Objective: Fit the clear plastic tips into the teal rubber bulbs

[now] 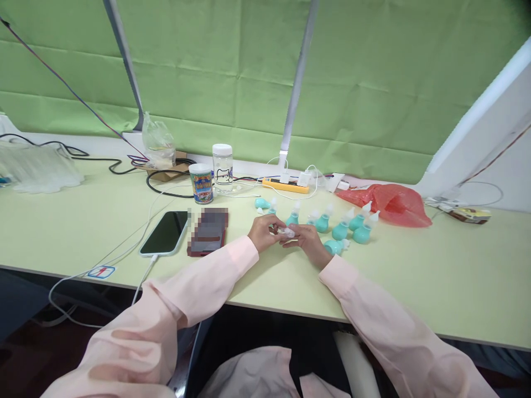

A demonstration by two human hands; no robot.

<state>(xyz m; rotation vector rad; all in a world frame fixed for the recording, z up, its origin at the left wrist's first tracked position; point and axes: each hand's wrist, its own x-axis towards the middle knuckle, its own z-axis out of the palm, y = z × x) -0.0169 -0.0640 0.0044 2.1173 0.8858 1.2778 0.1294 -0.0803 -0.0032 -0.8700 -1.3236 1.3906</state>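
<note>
A small clear plastic piece (287,232) sits between my two hands above the table. The fingertips of my left hand (265,232) are closed on its left side. From the right, the fingers of my right hand (306,239) pinch the same piece; its exact shape is partly covered. Just beyond and to the right stand several teal bulb nasal aspirators (362,233) with whitish clear tips. One teal bulb (332,247) lies on its side near my right wrist. Another teal bulb (261,203) lies farther back, with a small white piece (260,211) beside it.
A charging phone (165,234) and a dark red phone (208,232) lie left of my hands. Behind them are a noodle cup (201,184) and a clear bottle (223,171). A yellow power strip (285,186) and red plastic bag (390,205) are at the back.
</note>
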